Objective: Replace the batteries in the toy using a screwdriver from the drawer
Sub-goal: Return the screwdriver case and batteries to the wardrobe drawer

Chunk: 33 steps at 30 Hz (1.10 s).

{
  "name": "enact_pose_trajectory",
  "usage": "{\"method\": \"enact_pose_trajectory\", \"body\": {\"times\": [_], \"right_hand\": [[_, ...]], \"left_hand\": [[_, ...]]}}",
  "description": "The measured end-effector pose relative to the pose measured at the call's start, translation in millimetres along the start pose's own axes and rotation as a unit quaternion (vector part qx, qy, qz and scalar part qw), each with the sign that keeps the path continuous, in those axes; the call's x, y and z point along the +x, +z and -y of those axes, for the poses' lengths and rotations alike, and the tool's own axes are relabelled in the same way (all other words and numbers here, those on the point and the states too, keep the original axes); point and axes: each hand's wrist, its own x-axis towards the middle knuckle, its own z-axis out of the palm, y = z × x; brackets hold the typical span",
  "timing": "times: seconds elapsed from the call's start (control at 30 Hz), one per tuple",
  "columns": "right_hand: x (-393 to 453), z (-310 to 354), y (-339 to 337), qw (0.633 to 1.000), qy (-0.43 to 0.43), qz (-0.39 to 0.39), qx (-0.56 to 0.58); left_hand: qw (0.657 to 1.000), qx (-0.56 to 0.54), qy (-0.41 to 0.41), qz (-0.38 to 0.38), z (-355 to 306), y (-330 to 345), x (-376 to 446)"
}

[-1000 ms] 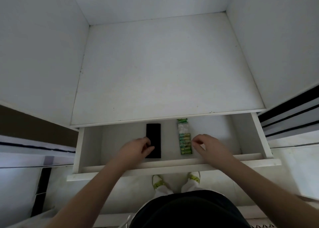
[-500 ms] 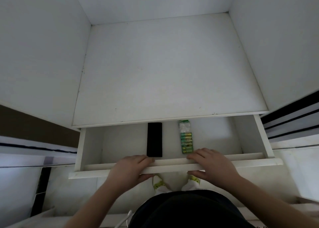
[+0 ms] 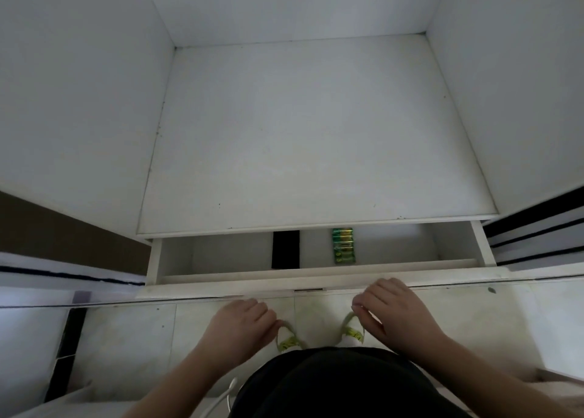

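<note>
1. A white drawer (image 3: 483, 247) stands partly pulled out beneath a white shelf board (image 3: 309, 139).
2. On the drawer floor lie a flat black object (image 3: 285, 249) and, well apart to its right, a green battery pack (image 3: 343, 246).

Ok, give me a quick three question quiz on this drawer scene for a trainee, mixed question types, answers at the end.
1. True or false: the left hand grips the battery pack.
2. Which lies further left in the drawer: A) the black flat object, B) the battery pack?
3. Fill in: the right hand holds ____.

Key
1. False: both hands hover below the drawer front, touching nothing.
2. A.
3. Nothing; its fingers are loosely curled.
</note>
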Motion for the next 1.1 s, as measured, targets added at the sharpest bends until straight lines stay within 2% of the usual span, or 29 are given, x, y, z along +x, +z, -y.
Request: {"method": "enact_pose_trajectory", "body": {"times": [0.07, 0.2, 0.4, 0.93, 1.1], "right_hand": [[-9.4, -2.1, 12.8, 0.999, 0.025, 0.031, -0.028], [-10.9, -1.3, 25.5, 0.988, 0.117, 0.088, -0.057], [9.4, 6.3, 27.3, 0.977, 0.179, 0.088, -0.071], [62.3, -18.9, 49.7, 0.964, 0.232, 0.092, -0.094], [66.9, -22.5, 55.0, 0.966, 0.232, 0.064, -0.090]], "left_hand": [[0.998, 0.019, -0.043, 0.034, 9.2, 8.5, -10.8], [0.993, 0.037, -0.100, 0.054, 12.9, 21.9, -16.4], [0.983, 0.015, -0.172, 0.065, 11.0, 24.0, -0.8], [0.974, 0.011, -0.207, 0.091, 59.9, 27.4, 44.7], [0.974, 0.004, -0.212, 0.078, 64.0, 26.2, 51.0]]}}
